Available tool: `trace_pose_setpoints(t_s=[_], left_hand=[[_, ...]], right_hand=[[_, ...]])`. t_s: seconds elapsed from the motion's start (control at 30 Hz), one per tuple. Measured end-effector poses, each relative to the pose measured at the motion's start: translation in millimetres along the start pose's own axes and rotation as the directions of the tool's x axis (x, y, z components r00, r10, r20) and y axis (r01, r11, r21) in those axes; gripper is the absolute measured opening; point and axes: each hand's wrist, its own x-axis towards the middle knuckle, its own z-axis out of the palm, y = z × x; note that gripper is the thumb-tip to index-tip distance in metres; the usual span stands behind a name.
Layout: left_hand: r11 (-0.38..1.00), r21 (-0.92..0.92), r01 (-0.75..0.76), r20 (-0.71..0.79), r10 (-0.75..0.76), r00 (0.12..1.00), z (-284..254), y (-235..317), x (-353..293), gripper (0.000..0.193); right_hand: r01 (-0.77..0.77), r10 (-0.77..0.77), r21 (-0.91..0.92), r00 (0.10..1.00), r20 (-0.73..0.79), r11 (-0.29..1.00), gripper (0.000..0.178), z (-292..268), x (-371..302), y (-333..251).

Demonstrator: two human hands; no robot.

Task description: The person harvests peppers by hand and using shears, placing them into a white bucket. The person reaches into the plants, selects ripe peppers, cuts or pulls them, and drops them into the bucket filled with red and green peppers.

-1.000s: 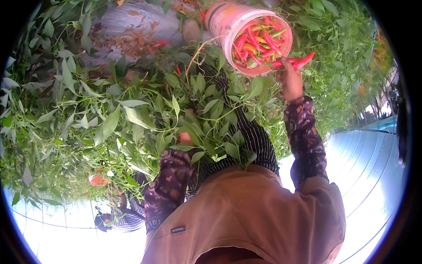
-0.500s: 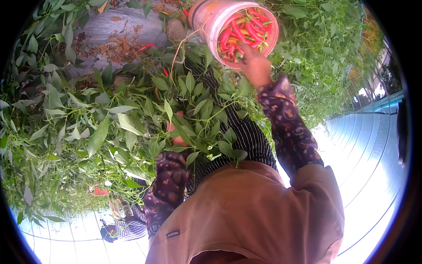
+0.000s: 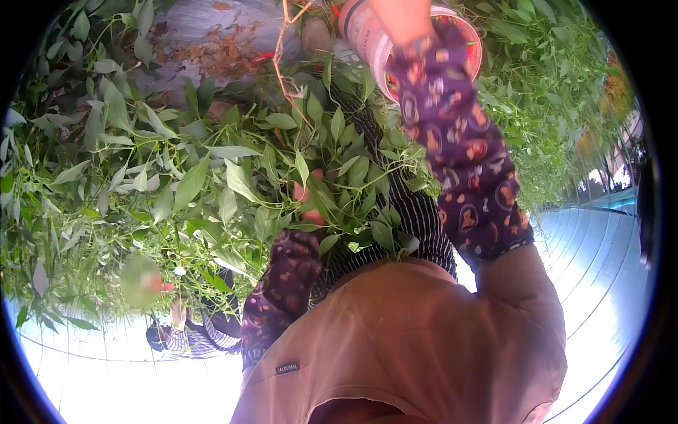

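Observation:
My right hand (image 3: 401, 20) reaches up across the mouth of a pale pink bucket (image 3: 360, 32); its fingers run past the upper edge of the picture. The patterned purple sleeve covers much of the bucket's opening, and only slivers of the red chili peppers (image 3: 470, 51) inside show beside it. Down among the leaves of a chili plant (image 3: 240, 180), my left hand (image 3: 311, 201) is mostly hidden, with just bits of skin visible between leaves. Whether it grips a stem cannot be seen. A red chili pepper (image 3: 263, 57) lies near the bucket, to its left.
A dry bare twig (image 3: 280, 60) rises in front of the foliage. Beyond lies grey ground sheeting (image 3: 212, 28) with dead leaves and a stone (image 3: 316, 34). Dense plants grow on both sides. Another person (image 3: 191, 336) in striped clothing is at the lower left.
My right hand has moved up from the chili peppers in the bucket, past its rim toward the upper edge. The view has shifted; my left hand stays among the leaves.

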Motion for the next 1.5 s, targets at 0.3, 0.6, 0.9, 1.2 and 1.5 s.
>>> trace_pose_setpoints(t_s=[0.3,0.6,0.9,1.2,1.5], left_hand=[[0.102,-0.928,0.357,0.353,-0.058,0.934,4,-14,9,0.048],[0.609,-0.73,0.309,0.214,-0.224,0.951,12,28,-2,0.039],[0.611,0.785,-0.105,0.193,-0.08,0.978,19,98,-37,0.031],[0.953,0.272,-0.136,0.362,0.029,0.932,-72,277,-45,0.016],[0.396,0.912,0.112,-0.194,0.173,0.966,-125,215,117,0.033]], right_hand=[[0.57,-0.537,-0.465,0.815,0.217,0.678,0.037,118,19,-6],[0.667,0.19,-0.266,0.186,0.964,0.696,0.062,166,-241,78],[0.735,0.07,-0.292,0.317,0.946,0.612,0.069,118,-299,100],[0.727,-0.019,-0.204,0.286,0.958,0.655,0.051,87,-311,109],[0.638,-0.155,-0.168,0.418,0.895,0.752,0.032,78,-312,110]])
